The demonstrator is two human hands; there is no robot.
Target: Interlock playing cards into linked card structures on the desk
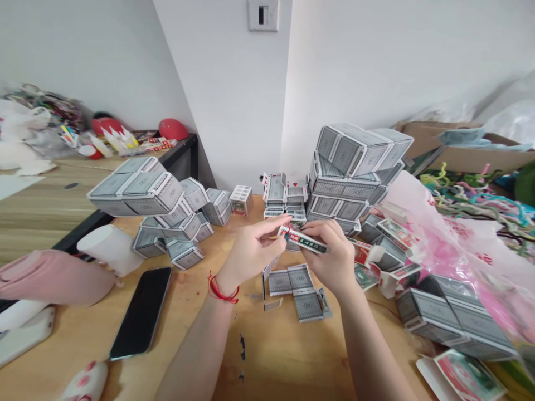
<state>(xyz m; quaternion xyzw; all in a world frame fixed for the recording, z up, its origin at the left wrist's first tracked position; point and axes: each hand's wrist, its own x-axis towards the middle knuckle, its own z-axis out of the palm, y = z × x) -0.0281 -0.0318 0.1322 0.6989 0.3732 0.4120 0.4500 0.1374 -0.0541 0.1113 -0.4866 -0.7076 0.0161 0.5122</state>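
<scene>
In front of me my left hand [253, 250] and my right hand [332, 253] grip a playing card box [307, 241] from its two ends. Its narrow side, dark green with a red and white end, faces me; the fingers hide part of the box. Below it, several grey-backed folded playing cards [307, 305] lie joined on the wooden table [292, 356]. Just beyond my hands stands a partly built card structure [276, 189] with some red faces showing. A red cord bracelet [221, 289] circles my left wrist.
Stacks of folded-card blocks rise at the left [142, 189] and right [346, 178]. A black phone [142, 314] and a white cup [109, 248] lie left. Opened card boxes [403, 275], more card blocks [451, 317] and a pink plastic bag [443, 234] crowd the right.
</scene>
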